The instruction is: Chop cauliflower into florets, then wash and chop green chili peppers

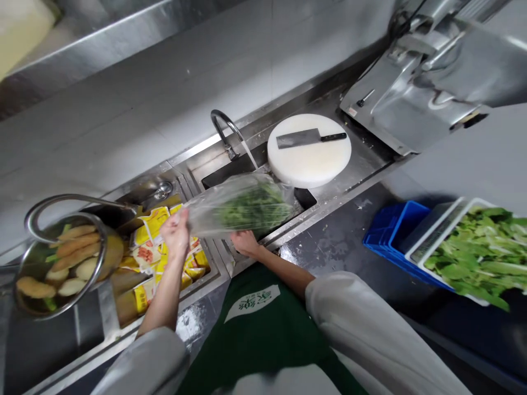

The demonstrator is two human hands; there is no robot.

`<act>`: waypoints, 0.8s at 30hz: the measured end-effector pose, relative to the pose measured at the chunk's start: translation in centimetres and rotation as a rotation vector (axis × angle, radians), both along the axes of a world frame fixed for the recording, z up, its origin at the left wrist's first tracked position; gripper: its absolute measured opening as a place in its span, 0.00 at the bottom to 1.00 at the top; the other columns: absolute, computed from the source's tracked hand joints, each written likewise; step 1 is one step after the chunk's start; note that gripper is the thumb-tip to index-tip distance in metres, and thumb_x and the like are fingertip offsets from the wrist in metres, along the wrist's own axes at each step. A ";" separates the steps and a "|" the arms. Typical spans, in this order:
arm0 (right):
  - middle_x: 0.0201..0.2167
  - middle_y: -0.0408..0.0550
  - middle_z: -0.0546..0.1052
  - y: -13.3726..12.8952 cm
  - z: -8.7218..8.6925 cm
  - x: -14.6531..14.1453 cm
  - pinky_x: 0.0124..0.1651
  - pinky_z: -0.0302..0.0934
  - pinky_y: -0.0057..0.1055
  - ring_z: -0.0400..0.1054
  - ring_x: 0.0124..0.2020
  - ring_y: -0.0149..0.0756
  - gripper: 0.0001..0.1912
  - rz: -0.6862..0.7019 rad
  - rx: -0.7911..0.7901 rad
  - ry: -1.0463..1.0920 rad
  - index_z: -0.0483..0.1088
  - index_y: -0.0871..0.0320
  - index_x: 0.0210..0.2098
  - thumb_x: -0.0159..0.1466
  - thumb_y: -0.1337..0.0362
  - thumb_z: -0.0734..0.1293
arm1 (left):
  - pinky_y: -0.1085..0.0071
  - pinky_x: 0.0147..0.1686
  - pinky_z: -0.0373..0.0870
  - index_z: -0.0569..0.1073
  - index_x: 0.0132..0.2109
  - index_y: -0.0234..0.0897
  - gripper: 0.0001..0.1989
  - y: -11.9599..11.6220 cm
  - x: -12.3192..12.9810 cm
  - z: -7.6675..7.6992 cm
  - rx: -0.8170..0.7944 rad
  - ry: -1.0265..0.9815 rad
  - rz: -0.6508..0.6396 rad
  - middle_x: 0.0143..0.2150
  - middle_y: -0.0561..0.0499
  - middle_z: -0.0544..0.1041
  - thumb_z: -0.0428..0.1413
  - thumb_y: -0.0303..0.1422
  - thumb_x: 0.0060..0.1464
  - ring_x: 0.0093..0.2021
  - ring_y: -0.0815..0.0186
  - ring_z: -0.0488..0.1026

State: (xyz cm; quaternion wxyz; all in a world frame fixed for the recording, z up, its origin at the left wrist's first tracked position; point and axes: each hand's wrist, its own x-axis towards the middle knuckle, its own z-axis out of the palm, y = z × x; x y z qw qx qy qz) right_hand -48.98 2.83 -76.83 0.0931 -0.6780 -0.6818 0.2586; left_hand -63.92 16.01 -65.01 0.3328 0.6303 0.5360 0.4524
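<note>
A clear plastic bag (206, 206) with leafy greens (255, 208) inside is held out over the sink (209, 178). Its gathered left end is gripped by my left hand (177, 231), whose fingers are closed. Below the bag, my right hand (246, 243) has its fingers curled at the lower edge, closed on the plastic. Behind the bag, water runs from a curved faucet (226, 129). Just right of the sink sits a round white cutting board (308, 164) with a cleaver (300, 138) lying flat on it.
Yellow packets (158, 241) fill the left basin. A pot (111, 255) of peeled roots stands at far left, under a second faucet (74, 198). On the right, a white crate (436, 241) of greens rests on blue crates (385, 230). A metal machine (407, 93) occupies the back right.
</note>
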 end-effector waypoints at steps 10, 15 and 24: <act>0.58 0.65 0.76 2.9 -1.2 17.4 0.56 0.64 0.33 0.72 0.56 0.44 0.27 -0.773 0.024 0.132 0.68 0.66 0.64 0.72 0.55 0.62 | 0.52 0.30 0.77 0.72 0.21 0.46 0.31 -10.3 -12.4 -14.7 -0.361 0.451 -0.239 0.22 0.50 0.75 0.52 0.67 0.48 0.28 0.50 0.78; 0.51 0.64 0.80 3.2 -4.9 19.2 0.55 0.63 0.30 0.76 0.52 0.42 0.19 -0.780 -0.182 0.119 0.76 0.62 0.56 0.74 0.63 0.60 | 0.46 0.53 0.76 0.80 0.30 0.45 0.31 -10.4 -12.7 -13.4 -0.435 0.435 -0.303 0.36 0.46 0.84 0.51 0.67 0.50 0.46 0.44 0.81; 0.44 0.63 0.83 2.8 -1.4 12.7 0.49 0.66 0.32 0.79 0.47 0.46 0.21 -0.708 -0.115 0.055 0.79 0.63 0.45 0.74 0.61 0.56 | 0.50 0.66 0.66 0.79 0.53 0.42 0.23 -4.5 -9.3 -4.8 0.013 0.518 -0.310 0.57 0.43 0.78 0.61 0.49 0.55 0.61 0.50 0.73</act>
